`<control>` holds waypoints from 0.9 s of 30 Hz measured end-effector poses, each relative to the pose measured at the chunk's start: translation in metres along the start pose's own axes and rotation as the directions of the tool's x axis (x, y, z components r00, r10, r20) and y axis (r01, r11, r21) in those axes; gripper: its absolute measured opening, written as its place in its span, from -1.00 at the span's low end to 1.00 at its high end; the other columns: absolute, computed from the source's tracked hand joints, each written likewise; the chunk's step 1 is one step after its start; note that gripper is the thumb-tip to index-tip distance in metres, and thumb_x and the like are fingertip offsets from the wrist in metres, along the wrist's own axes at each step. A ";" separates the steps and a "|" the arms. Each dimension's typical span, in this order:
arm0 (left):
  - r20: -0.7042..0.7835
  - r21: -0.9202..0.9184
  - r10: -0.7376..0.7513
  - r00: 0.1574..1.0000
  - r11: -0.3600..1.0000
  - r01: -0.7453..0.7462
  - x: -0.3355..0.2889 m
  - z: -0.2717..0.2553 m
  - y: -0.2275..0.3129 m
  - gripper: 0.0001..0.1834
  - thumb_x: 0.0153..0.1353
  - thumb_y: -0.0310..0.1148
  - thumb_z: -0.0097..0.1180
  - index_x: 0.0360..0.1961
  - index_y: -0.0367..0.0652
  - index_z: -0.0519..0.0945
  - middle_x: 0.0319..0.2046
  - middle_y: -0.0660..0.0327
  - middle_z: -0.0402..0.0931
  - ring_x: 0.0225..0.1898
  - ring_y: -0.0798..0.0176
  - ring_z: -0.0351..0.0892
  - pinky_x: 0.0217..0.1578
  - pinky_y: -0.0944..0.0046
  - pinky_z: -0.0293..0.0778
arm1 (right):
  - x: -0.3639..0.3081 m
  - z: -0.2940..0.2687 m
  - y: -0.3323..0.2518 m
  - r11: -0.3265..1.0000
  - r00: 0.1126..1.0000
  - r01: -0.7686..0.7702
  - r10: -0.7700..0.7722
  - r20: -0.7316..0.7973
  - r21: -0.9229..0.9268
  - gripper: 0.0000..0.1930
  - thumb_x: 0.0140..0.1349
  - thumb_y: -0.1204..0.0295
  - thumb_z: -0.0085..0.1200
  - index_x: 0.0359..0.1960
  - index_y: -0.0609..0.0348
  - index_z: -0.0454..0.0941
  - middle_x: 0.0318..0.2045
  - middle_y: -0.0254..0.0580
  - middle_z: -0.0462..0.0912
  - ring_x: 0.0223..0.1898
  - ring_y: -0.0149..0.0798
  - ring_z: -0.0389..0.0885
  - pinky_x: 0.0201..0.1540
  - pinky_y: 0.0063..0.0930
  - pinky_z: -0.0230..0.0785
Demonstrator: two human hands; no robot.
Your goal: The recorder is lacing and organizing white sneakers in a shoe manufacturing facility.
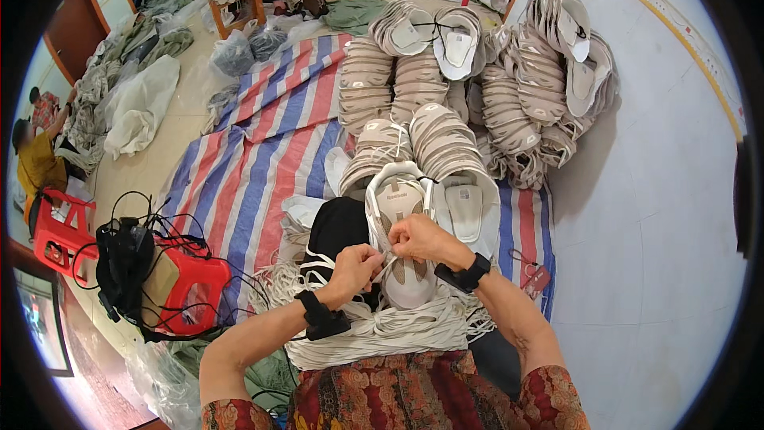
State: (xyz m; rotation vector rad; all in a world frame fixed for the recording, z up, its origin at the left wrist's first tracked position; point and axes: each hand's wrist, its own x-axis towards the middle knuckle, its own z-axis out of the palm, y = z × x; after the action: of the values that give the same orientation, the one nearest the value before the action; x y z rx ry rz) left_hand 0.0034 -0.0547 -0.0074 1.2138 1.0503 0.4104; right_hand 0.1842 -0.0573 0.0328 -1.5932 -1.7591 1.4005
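Observation:
A beige and white shoe upper (408, 295) lies in front of me, its toe toward my body and its tongue facing up. My right hand (422, 239) is over its lacing area, fingers pinched on a white shoelace. Left of the upper, my left hand (356, 268) is closed, thumb against fingers, on what looks like a stretch of the same lace running between the hands. The exact fingertip grip is partly hidden. A thick bundle of white shoelaces (382, 330) spreads across my lap, below the upper. Both wrists wear black bands.
Nested stacks of shoe uppers (366, 84) stand ahead on a striped tarp (270, 127); more uppers (509, 111) lean by the white wall (637, 215). At left, a red stool (195, 283) carries a black bag (126, 259) with tangled cables. Another person (44, 163) sits far left.

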 end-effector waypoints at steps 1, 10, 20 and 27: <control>0.002 0.003 0.002 1.000 1.000 -0.002 0.000 0.000 0.000 -0.80 0.15 -0.40 0.01 -0.50 -0.34 0.51 -0.68 0.23 0.46 -0.79 0.47 0.35 -0.79 0.45 0.27 | -0.001 -0.001 0.000 0.997 0.997 -0.071 0.071 0.007 0.040 -0.88 -0.14 0.56 0.05 -0.51 0.34 0.54 -0.75 -0.22 0.50 -0.77 -0.46 0.42 -0.72 -0.57 0.24; -0.042 0.188 0.130 0.991 0.975 -0.120 -0.002 0.009 0.000 -0.77 0.12 -0.39 0.03 -0.57 -0.36 0.51 -0.72 0.27 0.45 -0.66 0.49 0.40 -0.64 0.42 0.32 | -0.009 -0.005 0.008 0.998 1.000 0.000 -0.002 0.029 0.069 -0.74 -0.08 0.52 -0.02 -0.32 0.35 0.56 -0.71 -0.26 0.50 -0.73 -0.49 0.40 -0.66 -0.59 0.23; -0.041 0.469 0.288 0.957 0.851 -0.236 0.000 0.011 0.005 -0.77 0.11 -0.38 0.03 -0.55 -0.37 0.48 -0.72 0.21 0.45 -0.67 0.46 0.40 -0.63 0.41 0.32 | -0.005 0.001 0.024 0.968 0.965 0.249 -0.250 -0.083 -0.021 -0.73 -0.13 0.46 -0.02 -0.36 0.34 0.55 -0.65 -0.02 0.54 -0.63 -0.25 0.49 -0.51 -0.44 0.31; -0.095 0.548 0.361 0.928 0.797 -0.254 -0.002 0.015 0.009 -0.78 0.06 -0.39 -0.01 -0.56 -0.38 0.48 -0.72 0.03 0.45 -0.65 0.18 0.48 -0.57 0.26 0.37 | -0.008 -0.001 0.021 0.964 0.958 0.262 -0.265 -0.105 -0.044 -0.74 -0.15 0.46 -0.02 -0.40 0.34 0.55 -0.64 0.04 0.52 -0.63 -0.21 0.48 -0.51 -0.41 0.31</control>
State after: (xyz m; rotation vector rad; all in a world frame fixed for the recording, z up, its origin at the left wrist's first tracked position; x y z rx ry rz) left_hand 0.0168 -0.0610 0.0008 1.8900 1.1775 0.5212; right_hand 0.1979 -0.0675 0.0185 -1.3612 -1.8543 1.1449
